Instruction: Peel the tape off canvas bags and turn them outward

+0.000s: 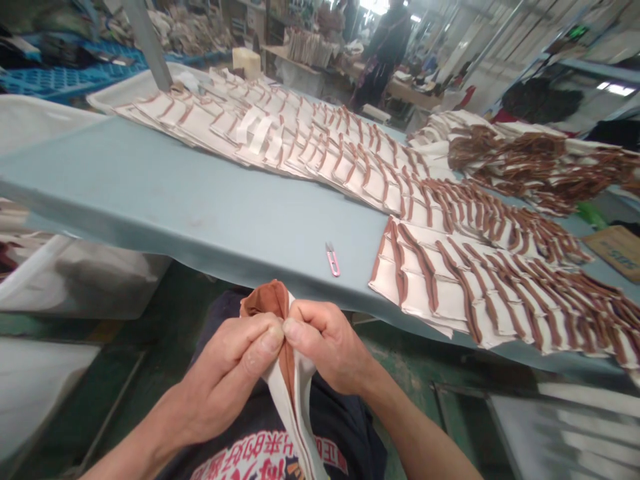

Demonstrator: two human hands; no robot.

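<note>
A cream fabric piece with brown lining [287, 370] hangs over my lap, pinched between both hands at its upper end. My left hand [235, 363] is closed on its left side, thumb pressed to the finger. Thumb to thumb with it, my right hand [327, 340] grips the right side of the same piece. Brown cloth bunches up above my knuckles, and a long cream strip trails down to my shirt. Just past my hands, pink-handled thread snips [333, 260] lie on the blue table [210, 213].
Overlapping rows of cream pieces with brown edges [360, 160] cover the table's back and right. A brown heap [530, 160] lies at the back right. White bins [95, 280] stand at the left. A metal post [147, 43] rises behind; a person [385, 50] stands far off.
</note>
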